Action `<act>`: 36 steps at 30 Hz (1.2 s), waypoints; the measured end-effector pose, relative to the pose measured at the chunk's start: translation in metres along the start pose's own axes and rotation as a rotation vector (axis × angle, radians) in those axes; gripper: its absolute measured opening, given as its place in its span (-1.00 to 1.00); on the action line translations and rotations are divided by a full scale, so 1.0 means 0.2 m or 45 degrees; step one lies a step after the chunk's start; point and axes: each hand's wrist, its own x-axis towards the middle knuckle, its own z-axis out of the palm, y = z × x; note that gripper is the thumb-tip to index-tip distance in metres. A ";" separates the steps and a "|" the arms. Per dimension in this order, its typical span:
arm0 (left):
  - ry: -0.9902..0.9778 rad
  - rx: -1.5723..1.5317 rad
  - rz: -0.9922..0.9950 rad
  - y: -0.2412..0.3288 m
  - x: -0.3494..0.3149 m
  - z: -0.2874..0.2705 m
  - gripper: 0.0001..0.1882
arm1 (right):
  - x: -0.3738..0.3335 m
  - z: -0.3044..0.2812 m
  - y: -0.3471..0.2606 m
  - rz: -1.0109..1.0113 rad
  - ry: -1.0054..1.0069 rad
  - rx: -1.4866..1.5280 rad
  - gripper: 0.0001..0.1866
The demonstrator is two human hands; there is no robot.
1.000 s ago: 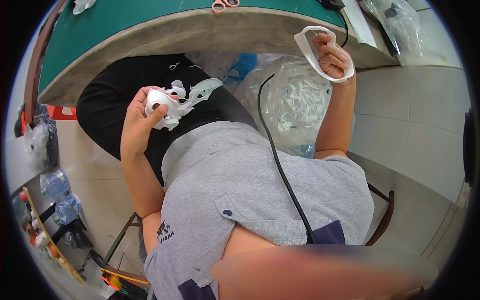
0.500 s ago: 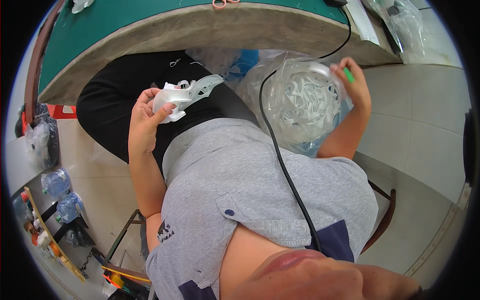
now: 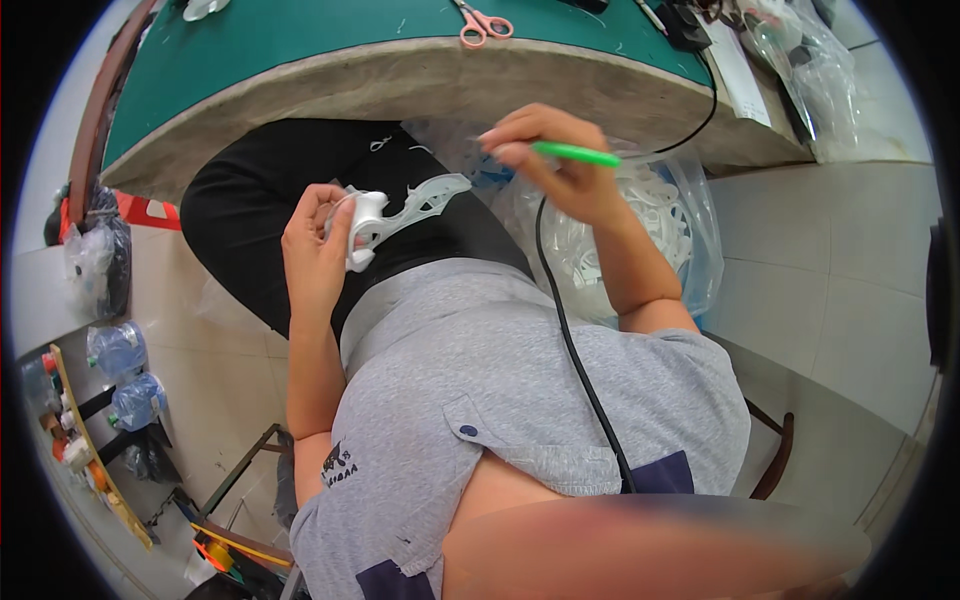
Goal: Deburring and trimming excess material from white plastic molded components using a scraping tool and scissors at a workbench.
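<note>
My left hand (image 3: 320,228) is closed on white molded plastic parts (image 3: 368,222) above my lap. They have rounded, curled shapes at the fingers, and a flat, openwork arm stretches out to the right. Over the right side of my lap, my right hand (image 3: 570,170) is closed on a slim tool with a green handle (image 3: 578,153). The tip of that tool is too small to make out. Below and behind my right forearm stands a clear plastic bag (image 3: 712,245) filled with several similar white plastic parts (image 3: 650,215).
The green table (image 3: 330,30) runs across the top, with pink-handled scissors (image 3: 483,27) near its edge. A black cable (image 3: 580,370) hangs down over my shirt. Blue-tinted plastic bottles (image 3: 118,348) stand at the left. A clear bag (image 3: 800,50) lies at the upper right.
My right hand has moved left from over the bag, toward my lap, and the white piece near it is gone from it. My left hand has turned the plastic parts slightly.
</note>
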 end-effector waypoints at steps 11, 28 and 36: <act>-0.029 -0.484 0.121 0.20 -0.03 0.07 -0.88 | 0.13 0.29 -0.04 -0.525 -0.146 -0.211 -0.74; -0.150 -0.450 0.211 0.19 -0.05 0.03 -0.80 | 0.12 0.35 -0.01 0.094 -0.078 0.095 -0.88; -0.536 -0.910 0.115 0.15 -0.03 -0.01 -0.36 | 0.14 0.23 0.08 0.549 -0.104 1.057 -0.80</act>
